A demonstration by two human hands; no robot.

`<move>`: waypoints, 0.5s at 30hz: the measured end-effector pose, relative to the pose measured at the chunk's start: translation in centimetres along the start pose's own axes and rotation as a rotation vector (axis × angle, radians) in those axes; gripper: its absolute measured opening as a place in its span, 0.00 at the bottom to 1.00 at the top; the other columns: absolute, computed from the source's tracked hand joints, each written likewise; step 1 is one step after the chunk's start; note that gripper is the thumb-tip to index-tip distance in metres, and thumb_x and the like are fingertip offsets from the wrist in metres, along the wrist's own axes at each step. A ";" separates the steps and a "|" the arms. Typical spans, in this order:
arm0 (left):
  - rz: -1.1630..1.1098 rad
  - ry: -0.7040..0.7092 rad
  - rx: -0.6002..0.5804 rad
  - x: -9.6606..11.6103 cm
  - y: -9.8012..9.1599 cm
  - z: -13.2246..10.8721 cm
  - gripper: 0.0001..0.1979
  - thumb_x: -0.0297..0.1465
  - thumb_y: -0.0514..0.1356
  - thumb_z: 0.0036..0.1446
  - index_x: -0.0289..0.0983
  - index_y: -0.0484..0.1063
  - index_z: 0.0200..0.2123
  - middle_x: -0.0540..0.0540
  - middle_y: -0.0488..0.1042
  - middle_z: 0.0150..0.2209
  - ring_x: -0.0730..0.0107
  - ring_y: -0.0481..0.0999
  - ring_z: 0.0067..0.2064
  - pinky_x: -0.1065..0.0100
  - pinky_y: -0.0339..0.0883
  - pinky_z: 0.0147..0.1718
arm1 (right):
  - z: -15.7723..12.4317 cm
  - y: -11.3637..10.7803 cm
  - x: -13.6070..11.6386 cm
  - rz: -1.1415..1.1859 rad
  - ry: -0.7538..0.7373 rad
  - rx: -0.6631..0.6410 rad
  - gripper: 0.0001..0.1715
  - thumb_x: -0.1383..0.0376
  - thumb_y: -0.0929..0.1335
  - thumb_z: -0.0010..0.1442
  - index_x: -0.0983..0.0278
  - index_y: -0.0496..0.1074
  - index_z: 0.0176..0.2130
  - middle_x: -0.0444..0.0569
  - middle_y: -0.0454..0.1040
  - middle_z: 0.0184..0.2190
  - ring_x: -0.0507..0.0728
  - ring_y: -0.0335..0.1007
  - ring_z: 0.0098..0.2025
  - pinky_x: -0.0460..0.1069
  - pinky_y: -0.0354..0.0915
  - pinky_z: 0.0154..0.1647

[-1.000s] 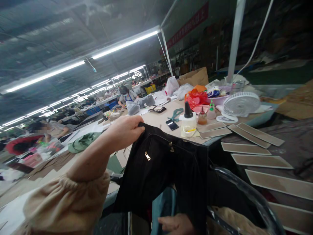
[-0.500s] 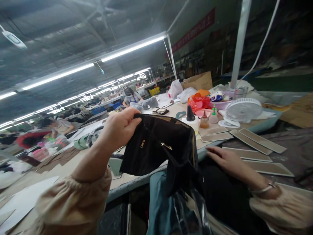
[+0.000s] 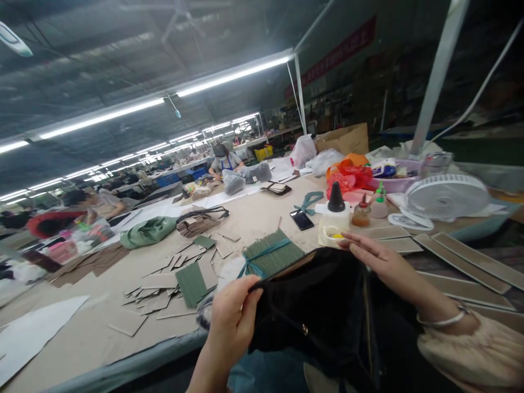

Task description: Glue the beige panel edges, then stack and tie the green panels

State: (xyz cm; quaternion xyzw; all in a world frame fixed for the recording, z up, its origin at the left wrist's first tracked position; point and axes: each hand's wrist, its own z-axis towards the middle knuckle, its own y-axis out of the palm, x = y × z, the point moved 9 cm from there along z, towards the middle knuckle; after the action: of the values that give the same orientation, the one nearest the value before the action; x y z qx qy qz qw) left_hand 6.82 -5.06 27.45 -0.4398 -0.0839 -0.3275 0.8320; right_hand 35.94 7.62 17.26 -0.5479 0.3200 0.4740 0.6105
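Note:
My left hand [image 3: 234, 319] is closed on the near left rim of a black fabric bag [image 3: 323, 311] with small gold fittings. The bag hangs low at the table's front edge, over my lap. My right hand [image 3: 379, 262] rests on the bag's far right rim with its fingers stretched out flat. A silver bangle [image 3: 444, 319] circles that wrist, above a beige sleeve [image 3: 470, 349].
On the beige table [image 3: 123, 344] lie a green bundle tied with teal ribbon [image 3: 272, 256], several grey and green card pieces [image 3: 180, 278], a black-capped glue bottle [image 3: 335, 210], a phone [image 3: 302, 220], a small white fan [image 3: 446, 196] and long grey strips [image 3: 462, 262]. Other people work at benches further back.
My left hand has brought the bag down from in front of my view to the table edge. My right hand has moved onto its far rim. The view has tilted down.

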 end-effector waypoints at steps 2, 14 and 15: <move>-0.010 0.009 0.057 -1.0 -0.7 -2.0 0.08 0.27 0.55 0.59 0.41 0.72 0.40 0.47 0.78 0.33 0.65 0.78 0.34 0.68 0.73 0.34 | 2.3 1.9 1.1 0.051 0.027 -0.047 0.33 0.45 0.62 0.60 0.62 0.67 0.56 0.55 0.76 0.47 0.63 0.72 0.51 0.57 0.70 0.51; 0.048 0.054 0.228 -3.2 -3.9 -6.2 0.08 0.25 0.53 0.59 0.40 0.70 0.40 0.46 0.76 0.28 0.67 0.77 0.30 0.67 0.73 0.36 | 14.9 22.8 0.2 -0.572 -0.336 -0.509 0.23 0.65 0.72 0.47 0.62 0.75 0.46 0.52 0.77 0.46 0.61 0.72 0.48 0.53 0.65 0.52; 0.057 0.050 0.251 -3.4 -4.3 -6.4 0.08 0.25 0.53 0.59 0.40 0.69 0.39 0.46 0.76 0.26 0.67 0.76 0.29 0.67 0.73 0.35 | 15.0 24.0 0.2 -0.592 -0.359 -0.521 0.22 0.64 0.72 0.46 0.62 0.75 0.44 0.53 0.77 0.46 0.62 0.71 0.50 0.54 0.64 0.53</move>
State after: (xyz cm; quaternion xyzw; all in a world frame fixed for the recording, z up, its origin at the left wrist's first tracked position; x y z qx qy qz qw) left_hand 0.60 -10.18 25.03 -0.3262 -0.0907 -0.3015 0.8913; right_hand 11.80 21.07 11.23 -0.6608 -0.0926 0.4312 0.6073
